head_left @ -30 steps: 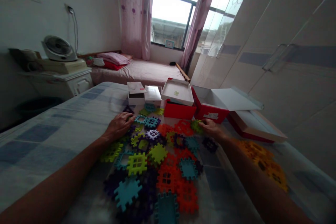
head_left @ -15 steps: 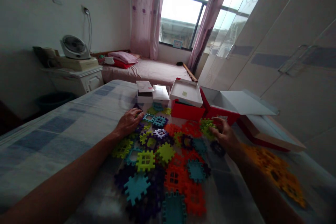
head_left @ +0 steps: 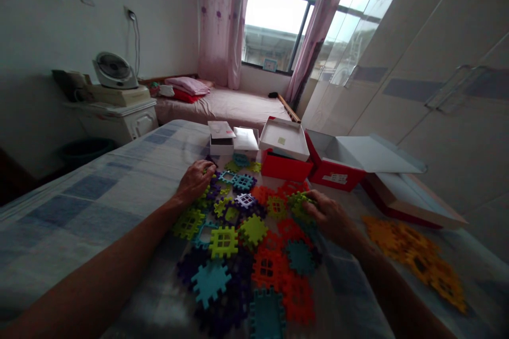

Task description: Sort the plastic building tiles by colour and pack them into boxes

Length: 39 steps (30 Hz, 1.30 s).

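My right hand (head_left: 324,212) pinches yellow-green interlocking building plates (head_left: 299,205) above the right side of a spread pile. At the pile's far left, my left hand (head_left: 195,180) is closed, fingers curled over a yellow-green plate (head_left: 205,171), mostly hidden by the hand. Between my hands lie notched square plates: a white window plate (head_left: 245,200), a blue window plate (head_left: 242,182) and a yellow-green one (head_left: 253,229). Nearer to me are orange plates (head_left: 267,267), a light-blue plate (head_left: 210,279) and dark purple plates (head_left: 226,312).
Yellow-orange plates (head_left: 417,257) form a separate heap at the right. Beyond the pile stand small white boxes (head_left: 221,145), a red box (head_left: 286,167) with a white tray on top, and an open red box (head_left: 338,175). A checked cloth (head_left: 99,222) covers the surface.
My right hand has moved left and toward me, carrying the yellow-green plates from near the red box to over the pile. My left hand has barely moved.
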Each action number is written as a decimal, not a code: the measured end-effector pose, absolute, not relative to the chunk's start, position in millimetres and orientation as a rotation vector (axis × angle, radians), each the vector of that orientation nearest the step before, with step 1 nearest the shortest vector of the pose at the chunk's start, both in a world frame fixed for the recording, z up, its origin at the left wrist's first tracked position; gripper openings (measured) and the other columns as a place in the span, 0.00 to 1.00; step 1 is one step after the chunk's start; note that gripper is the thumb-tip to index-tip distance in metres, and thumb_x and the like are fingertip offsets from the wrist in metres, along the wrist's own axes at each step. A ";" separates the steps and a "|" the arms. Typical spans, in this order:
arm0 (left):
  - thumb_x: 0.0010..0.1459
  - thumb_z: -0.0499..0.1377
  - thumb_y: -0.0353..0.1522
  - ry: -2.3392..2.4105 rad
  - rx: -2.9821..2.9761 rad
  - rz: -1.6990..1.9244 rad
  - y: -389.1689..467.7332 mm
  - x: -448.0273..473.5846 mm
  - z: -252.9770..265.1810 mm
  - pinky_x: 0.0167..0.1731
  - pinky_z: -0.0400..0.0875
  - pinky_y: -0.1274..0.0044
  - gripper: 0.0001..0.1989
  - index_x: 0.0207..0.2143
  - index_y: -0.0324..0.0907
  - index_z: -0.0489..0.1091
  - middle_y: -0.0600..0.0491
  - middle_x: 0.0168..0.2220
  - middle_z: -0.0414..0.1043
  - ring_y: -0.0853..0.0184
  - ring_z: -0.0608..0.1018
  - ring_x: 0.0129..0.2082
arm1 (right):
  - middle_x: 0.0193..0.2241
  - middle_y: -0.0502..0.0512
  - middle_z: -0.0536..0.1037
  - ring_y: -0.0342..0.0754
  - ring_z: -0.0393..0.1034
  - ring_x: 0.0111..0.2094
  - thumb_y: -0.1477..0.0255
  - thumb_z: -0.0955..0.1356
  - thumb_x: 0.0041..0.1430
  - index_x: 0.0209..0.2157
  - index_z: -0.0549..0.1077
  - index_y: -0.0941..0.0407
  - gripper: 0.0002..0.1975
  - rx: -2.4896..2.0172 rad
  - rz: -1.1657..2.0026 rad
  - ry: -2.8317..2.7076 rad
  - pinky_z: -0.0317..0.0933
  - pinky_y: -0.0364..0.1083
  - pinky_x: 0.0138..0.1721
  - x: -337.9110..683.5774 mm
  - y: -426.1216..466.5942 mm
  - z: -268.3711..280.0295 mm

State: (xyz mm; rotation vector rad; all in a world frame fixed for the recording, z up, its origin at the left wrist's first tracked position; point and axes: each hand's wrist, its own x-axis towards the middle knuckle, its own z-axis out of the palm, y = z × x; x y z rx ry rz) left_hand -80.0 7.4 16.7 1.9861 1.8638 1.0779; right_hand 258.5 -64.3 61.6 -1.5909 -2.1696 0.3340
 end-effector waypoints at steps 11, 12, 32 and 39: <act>0.57 0.45 0.41 1.918 2.042 1.256 7.5 -79.1 13.6 0.56 0.59 0.67 0.23 0.42 0.36 0.71 0.42 0.50 0.68 0.58 0.68 0.53 | 0.42 0.57 0.71 0.49 0.66 0.44 0.74 0.66 0.57 0.38 0.70 0.55 0.06 -1.203 0.190 -2.423 0.61 0.50 0.45 228.3 -70.2 47.8; 0.57 0.45 0.41 1.921 2.058 1.283 6.5 -77.7 14.3 0.56 0.59 0.67 0.23 0.43 0.36 0.71 0.43 0.50 0.68 0.58 0.68 0.53 | 0.42 0.56 0.71 0.49 0.66 0.44 0.74 0.67 0.57 0.39 0.70 0.54 0.07 -1.191 0.146 -2.422 0.61 0.50 0.45 229.3 -73.8 47.7; 0.61 0.47 0.43 0.753 1.761 0.925 -56.7 -21.0 50.4 0.35 0.73 0.75 0.21 0.45 0.40 0.71 0.49 0.39 0.76 0.67 0.77 0.33 | 0.40 0.49 0.77 0.47 0.68 0.41 0.76 0.68 0.56 0.42 0.70 0.44 0.14 -0.706 -0.705 -2.253 0.60 0.50 0.45 229.6 -106.9 62.9; 0.61 0.47 0.43 1.189 2.007 1.138 -39.6 -35.9 34.2 0.38 0.70 0.76 0.20 0.41 0.41 0.72 0.51 0.34 0.76 0.66 0.76 0.34 | 0.41 0.57 0.70 0.49 0.67 0.41 0.69 0.63 0.58 0.41 0.66 0.53 0.08 -1.209 -0.074 -1.830 0.63 0.47 0.41 246.6 -123.5 76.1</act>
